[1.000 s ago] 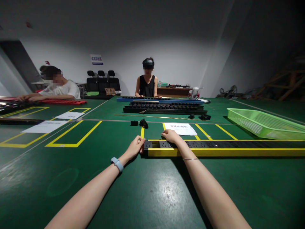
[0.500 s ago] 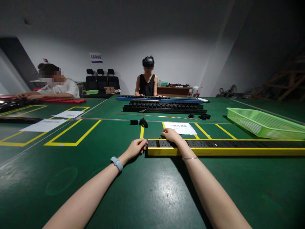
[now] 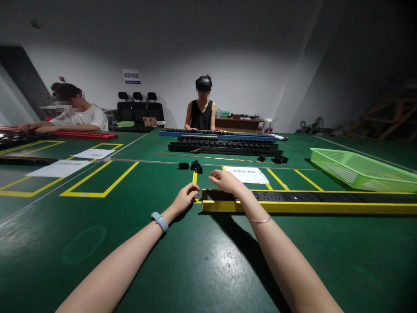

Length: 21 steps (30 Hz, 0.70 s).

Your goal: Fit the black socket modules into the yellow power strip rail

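A long yellow rail [image 3: 302, 208] lies across the table, holding a row of black socket modules [image 3: 276, 197]. My left hand [image 3: 186, 199] hovers just left of the rail's near end, fingers loosely bent with a small gap at the thumb; I see nothing in it. Over the left part of the rail is my right hand [image 3: 225, 180], its fingers bent leftward and no object visible in them. Beyond both hands sit a small black block [image 3: 183, 165] and an irregular black piece [image 3: 196, 166].
A printed paper [image 3: 249, 175] lies behind the rail. At right stands a green basket [image 3: 358, 174]. Farther back are black rails with modules [image 3: 224, 148], a blue rail [image 3: 169, 133] and a co-worker [image 3: 202, 114]. Another person [image 3: 91, 118] works at left beside a red rail [image 3: 94, 135].
My right hand has moved left and lifted slightly. My left hand has drawn back a little from the rail end. Socket faces no longer show at the rail's left end.
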Each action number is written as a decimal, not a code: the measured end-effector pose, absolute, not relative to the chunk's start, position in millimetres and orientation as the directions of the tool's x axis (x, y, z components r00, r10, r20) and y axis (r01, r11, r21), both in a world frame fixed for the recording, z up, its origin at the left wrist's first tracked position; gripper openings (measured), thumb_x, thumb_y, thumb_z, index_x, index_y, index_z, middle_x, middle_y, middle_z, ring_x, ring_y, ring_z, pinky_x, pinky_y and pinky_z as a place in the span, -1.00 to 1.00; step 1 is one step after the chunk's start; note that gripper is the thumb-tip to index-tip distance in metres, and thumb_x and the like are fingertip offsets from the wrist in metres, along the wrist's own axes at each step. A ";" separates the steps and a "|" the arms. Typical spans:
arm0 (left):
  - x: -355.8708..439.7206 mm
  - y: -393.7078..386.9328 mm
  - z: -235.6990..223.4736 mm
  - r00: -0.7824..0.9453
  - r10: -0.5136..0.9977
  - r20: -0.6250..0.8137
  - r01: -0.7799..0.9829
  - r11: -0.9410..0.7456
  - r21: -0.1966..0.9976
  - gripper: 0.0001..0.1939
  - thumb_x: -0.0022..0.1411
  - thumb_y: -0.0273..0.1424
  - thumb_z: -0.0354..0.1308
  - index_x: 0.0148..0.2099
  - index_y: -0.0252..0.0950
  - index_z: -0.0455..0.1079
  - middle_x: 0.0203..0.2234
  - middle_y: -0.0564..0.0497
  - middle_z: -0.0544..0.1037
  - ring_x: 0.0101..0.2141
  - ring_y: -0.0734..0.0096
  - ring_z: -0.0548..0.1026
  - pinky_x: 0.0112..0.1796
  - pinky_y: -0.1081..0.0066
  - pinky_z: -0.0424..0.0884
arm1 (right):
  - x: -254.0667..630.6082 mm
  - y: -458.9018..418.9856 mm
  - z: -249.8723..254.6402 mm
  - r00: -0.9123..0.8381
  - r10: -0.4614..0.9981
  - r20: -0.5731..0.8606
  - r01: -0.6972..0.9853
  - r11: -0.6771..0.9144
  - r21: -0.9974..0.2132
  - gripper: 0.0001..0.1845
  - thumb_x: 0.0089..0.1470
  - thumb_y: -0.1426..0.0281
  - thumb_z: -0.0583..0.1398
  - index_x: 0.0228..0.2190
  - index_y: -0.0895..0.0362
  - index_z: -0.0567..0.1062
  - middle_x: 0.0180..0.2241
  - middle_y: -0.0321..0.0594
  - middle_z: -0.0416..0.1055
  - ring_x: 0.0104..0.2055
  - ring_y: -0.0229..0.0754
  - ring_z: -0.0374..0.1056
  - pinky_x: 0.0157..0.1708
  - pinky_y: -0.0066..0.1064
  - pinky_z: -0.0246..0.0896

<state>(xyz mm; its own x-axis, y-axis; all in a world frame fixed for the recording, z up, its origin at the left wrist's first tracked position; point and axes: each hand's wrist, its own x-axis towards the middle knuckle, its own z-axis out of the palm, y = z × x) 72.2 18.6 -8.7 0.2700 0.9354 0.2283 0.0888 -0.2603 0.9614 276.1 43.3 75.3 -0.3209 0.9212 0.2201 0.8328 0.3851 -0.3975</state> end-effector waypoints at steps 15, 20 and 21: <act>74.8 15.1 -4.7 0.606 0.755 0.250 0.285 -0.499 0.818 0.02 -0.14 -0.30 0.40 0.32 -0.21 -0.01 0.19 -0.18 0.26 0.17 0.00 0.24 0.16 0.07 0.14 | 266.9 -20.8 55.0 -0.745 0.510 0.430 0.540 0.840 -0.062 -0.86 0.15 0.32 0.16 -0.33 0.08 0.51 -0.25 -0.23 0.51 0.05 -0.08 0.26 0.23 -0.02 -0.14; 77.7 16.1 -11.0 0.553 0.791 0.259 0.326 -0.493 0.807 -0.17 -0.09 -0.23 0.38 0.21 -0.27 0.18 0.08 -0.19 0.40 0.06 0.07 0.38 0.07 0.14 0.27 | 281.8 -15.2 41.7 -0.756 0.475 0.450 0.530 0.848 -0.005 -0.86 0.14 0.29 0.16 -0.28 0.05 0.49 -0.19 -0.27 0.50 0.14 -0.04 0.17 0.29 0.06 -0.31; 78.1 16.2 -11.2 0.551 0.792 0.262 0.321 -0.491 0.810 -0.21 -0.08 -0.23 0.37 0.18 -0.28 0.20 0.06 -0.19 0.41 0.04 0.09 0.40 0.05 0.16 0.29 | 282.2 -14.0 40.6 -0.757 0.469 0.455 0.530 0.848 0.008 -0.85 0.14 0.29 0.16 -0.27 0.04 0.49 -0.19 -0.27 0.50 0.15 -0.03 0.16 0.29 0.07 -0.31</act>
<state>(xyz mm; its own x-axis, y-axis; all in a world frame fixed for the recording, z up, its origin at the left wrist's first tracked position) 78.1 16.2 -11.2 0.5510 0.7925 0.2616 0.3214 -0.4908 0.8098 282.2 -14.0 40.6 -0.7569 0.4693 0.4549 0.5303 0.8478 0.0077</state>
